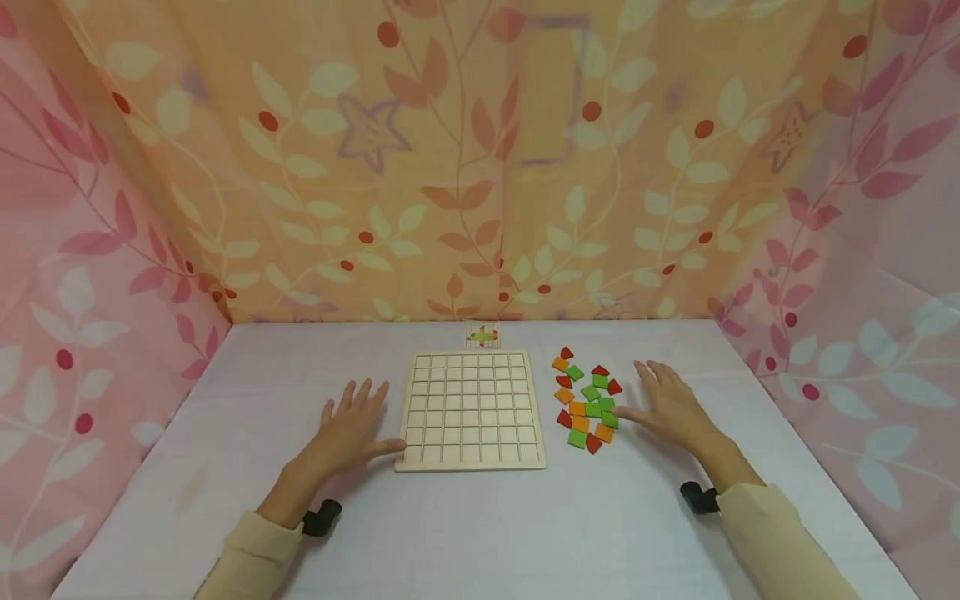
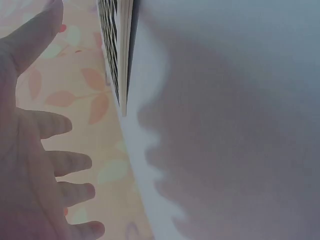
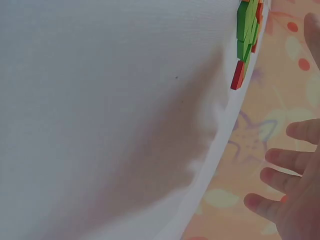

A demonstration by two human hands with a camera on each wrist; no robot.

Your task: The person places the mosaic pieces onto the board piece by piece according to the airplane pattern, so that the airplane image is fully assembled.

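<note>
A square wooden board (image 1: 471, 410) with a grid of shallow cells lies on the white table, its cells bare. To its right is a loose group of flat tiles: green squares (image 1: 577, 438), orange squares (image 1: 564, 396) and red rounded pieces (image 1: 594, 444). My left hand (image 1: 348, 429) is spread beside the board's left side, the thumb over its edge in the head view; contact cannot be told. My right hand (image 1: 671, 408) is spread right of the tiles, its thumb pointing at the green ones. Neither hand holds anything. In the left wrist view the left hand (image 2: 35, 165) appears raised above the table.
Behind the board lies a small card (image 1: 482, 335) with a coloured pattern on a grid. Patterned cloth (image 1: 465, 167) hangs along the back and both sides of the table (image 1: 480, 533). Each wrist carries a black camera mount (image 1: 322, 518).
</note>
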